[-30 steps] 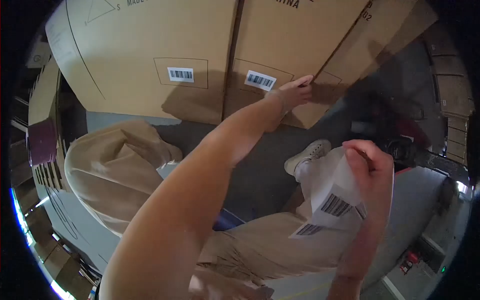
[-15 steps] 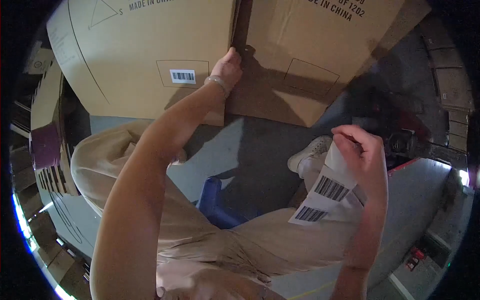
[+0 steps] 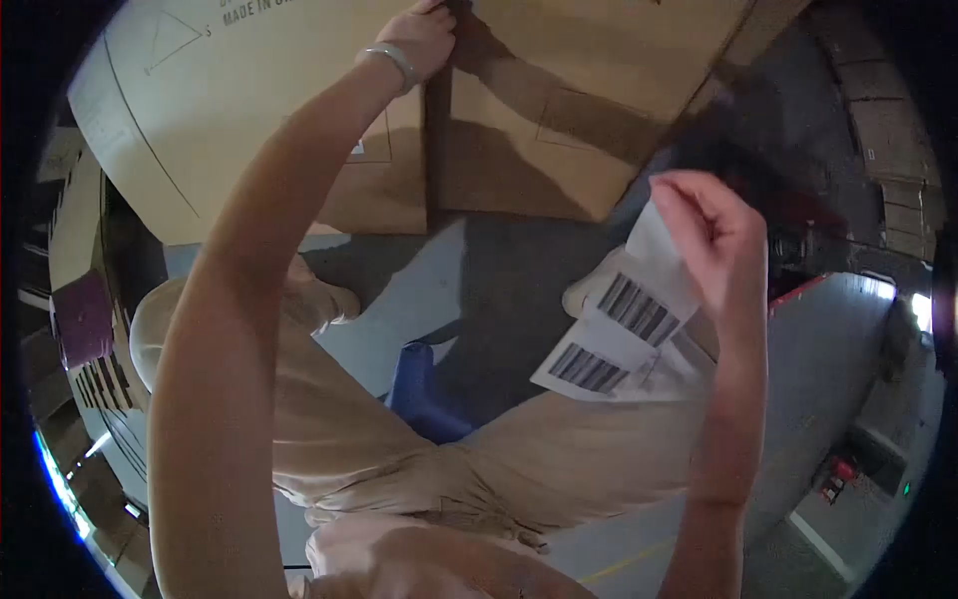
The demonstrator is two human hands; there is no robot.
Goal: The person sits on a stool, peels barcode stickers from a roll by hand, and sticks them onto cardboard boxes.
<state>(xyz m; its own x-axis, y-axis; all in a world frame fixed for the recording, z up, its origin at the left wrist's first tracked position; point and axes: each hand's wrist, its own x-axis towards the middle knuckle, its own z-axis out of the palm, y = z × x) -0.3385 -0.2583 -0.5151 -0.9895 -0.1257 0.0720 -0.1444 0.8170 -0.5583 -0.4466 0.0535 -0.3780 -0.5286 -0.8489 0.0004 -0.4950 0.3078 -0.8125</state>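
Note:
My left hand (image 3: 424, 42), with a bracelet at the wrist, is at the right edge of the left cardboard box (image 3: 239, 110). Its fingers are closed over that edge, beside the gap to the right cardboard box (image 3: 579, 60). On the left box a white barcode label is mostly hidden behind my forearm. My right hand (image 3: 717, 225) pinches the top of a sheet of barcode labels (image 3: 639, 309). Two large printed barcodes show on the sheet, which hangs down over my right thigh.
Between my legs is a blue plastic piece (image 3: 424, 394), perhaps part of a stool. Grey floor (image 3: 399, 275) lies under my feet. Stacked cartons (image 3: 893, 150) stand at the far right. A purple item (image 3: 85, 314) is on the left.
My left hand has moved up along the box edge, and the forearm now covers most of the box's label. My right hand and the label sheet have risen slightly and shifted left.

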